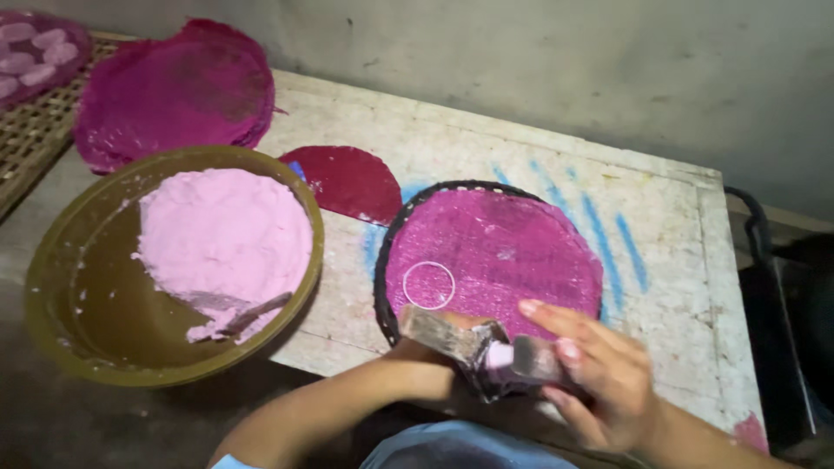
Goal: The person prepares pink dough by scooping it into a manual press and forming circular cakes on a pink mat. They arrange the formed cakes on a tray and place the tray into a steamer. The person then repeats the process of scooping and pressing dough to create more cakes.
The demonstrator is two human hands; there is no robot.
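- Head view shows our right hand [599,382] and left hand [434,334] meeting at the near edge of the counter [669,287], both on a small grey mould [482,352].
- Right grip is pinching the mould's right end, with a slab of pink paste [499,356] showing in it; left grip is mostly hidden behind the mould, so we cannot tell how it is set.
- We judge the mould stiff and light but slick with paste, best taken by its two ends; the paste looks soft and easily dented.
- Just beyond lies a round magenta mat [504,252] with a ring mark pressed in it.
- Left sits an olive bowl [52,287] of pink dough [226,234]; far left, stacked magenta discs [174,91].
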